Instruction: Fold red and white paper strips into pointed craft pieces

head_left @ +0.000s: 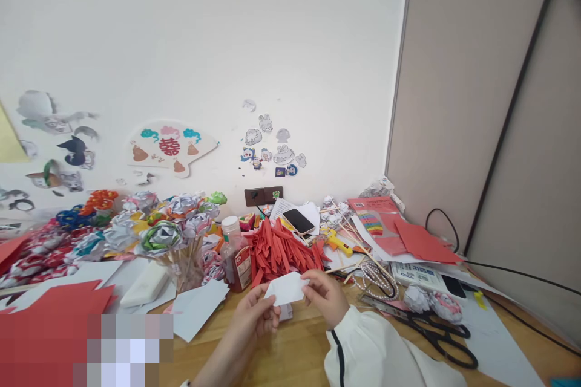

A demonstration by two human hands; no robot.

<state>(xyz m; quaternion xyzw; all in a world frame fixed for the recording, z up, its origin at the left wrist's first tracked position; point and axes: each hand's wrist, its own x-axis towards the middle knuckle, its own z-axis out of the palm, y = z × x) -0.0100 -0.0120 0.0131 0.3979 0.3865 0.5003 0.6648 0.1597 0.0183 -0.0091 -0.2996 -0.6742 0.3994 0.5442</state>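
A small white piece of paper (285, 288) is held up between my two hands, above the front of the wooden table (272, 369). My left hand (256, 311) pinches its left end, thumb on top. At its right end, the fingers of my right hand (325, 297) are closed on the edge. Partly hidden beneath the paper lies another small pale piece (285, 312). Just behind my hands is a heap of red paper strips (284, 248). To the left stands a bottle with a white cap (235, 257), beside a white sheet (200, 308).
Large black-handled scissors (436, 329) lie to the right, near crumpled paper balls (416, 299). A yellow glue gun (339, 243) and a phone (298, 222) sit behind. Paper flowers (161, 236) and a container of sticks (185, 269) fill the left. Red sheets (59, 302) lie at front left.
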